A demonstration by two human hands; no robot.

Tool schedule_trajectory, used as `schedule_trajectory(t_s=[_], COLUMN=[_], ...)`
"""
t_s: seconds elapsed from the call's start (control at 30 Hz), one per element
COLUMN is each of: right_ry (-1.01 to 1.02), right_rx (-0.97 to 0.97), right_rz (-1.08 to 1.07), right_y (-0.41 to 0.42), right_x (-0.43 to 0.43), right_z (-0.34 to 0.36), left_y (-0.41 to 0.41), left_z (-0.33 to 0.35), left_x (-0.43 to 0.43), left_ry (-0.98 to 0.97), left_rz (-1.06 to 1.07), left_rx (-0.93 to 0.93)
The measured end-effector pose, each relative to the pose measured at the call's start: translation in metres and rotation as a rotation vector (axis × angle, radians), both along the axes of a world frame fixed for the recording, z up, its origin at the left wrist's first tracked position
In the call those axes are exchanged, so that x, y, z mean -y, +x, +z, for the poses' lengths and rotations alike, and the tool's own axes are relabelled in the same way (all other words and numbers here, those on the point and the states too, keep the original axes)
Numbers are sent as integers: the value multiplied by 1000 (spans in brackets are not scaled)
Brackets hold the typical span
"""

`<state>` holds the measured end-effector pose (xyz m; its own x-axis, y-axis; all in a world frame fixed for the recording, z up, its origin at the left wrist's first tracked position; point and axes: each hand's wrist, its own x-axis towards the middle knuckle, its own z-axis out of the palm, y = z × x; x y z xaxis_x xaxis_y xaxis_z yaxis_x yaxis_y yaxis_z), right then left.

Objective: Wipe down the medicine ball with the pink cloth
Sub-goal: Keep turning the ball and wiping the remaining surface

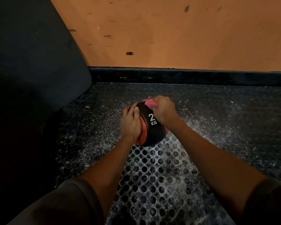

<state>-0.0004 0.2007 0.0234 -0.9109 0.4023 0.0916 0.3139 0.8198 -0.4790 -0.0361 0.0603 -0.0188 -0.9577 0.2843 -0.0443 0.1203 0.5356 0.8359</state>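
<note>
A black and orange medicine ball marked "2 KG" sits on the speckled rubber floor in the middle of the view. My left hand lies against the ball's left side, its fingers reaching over the top edge. My right hand grips a bunched pink cloth and presses it on the ball's far upper side. Most of the cloth is hidden under my fingers.
A perforated black mat lies under my arms in front of the ball. A large dark padded object stands at the left. A black skirting runs below the orange wall behind the ball.
</note>
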Motion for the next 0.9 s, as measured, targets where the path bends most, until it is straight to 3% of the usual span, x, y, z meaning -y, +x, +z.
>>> schedule_trajectory(t_s=[0.1, 0.17, 0.37, 0.5, 0.63, 0.73, 0.9], right_ry=[64, 25, -111, -436, -571, -564, -469], right_rx=[-53, -85, -107, -176, -145, -46, 55], right_rz=[267, 323, 90, -106, -255, -318, -188], right_y=[0, 5, 18, 45, 67, 75, 78], right_x=[16, 5, -22, -22, -21, -28, -47], right_z=[3, -3, -20, -16, -27, -34, -30], left_y=[-7, -13, -18, -10, -4, -5, -5], left_z=[0, 0, 5, 4, 5, 6, 3], left_x=[-2, -2, -8, -10, -10, -11, -13], left_ry=[17, 27, -20, -66, -51, -52, -74], left_rz=[-90, -125, -221, -273, -280, -283, -256], left_rx=[-48, -18, -5, -37, -59, -30, -19])
